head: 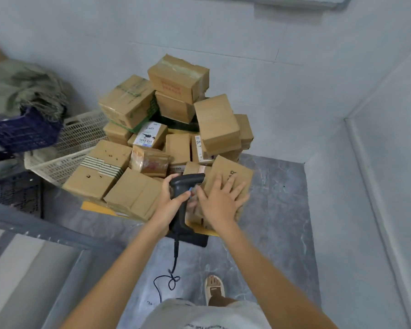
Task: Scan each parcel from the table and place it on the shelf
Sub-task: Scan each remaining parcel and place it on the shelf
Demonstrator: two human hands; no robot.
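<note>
parcel (230, 179) under right hand (220, 205) — beside scanner (184, 188)

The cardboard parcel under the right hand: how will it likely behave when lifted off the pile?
The cardboard parcel is flat-faced and boxy, so it probably stays stiff and won't roll. It leans tilted against other boxes, so it may slide or tip once the right hand shifts it. Matte cardboard should grip fairly well. Its weight cannot be judged.

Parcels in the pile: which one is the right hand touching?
The tilted brown box at the pile's front right; the right hand lies flat on it, beside the scanner.
</note>
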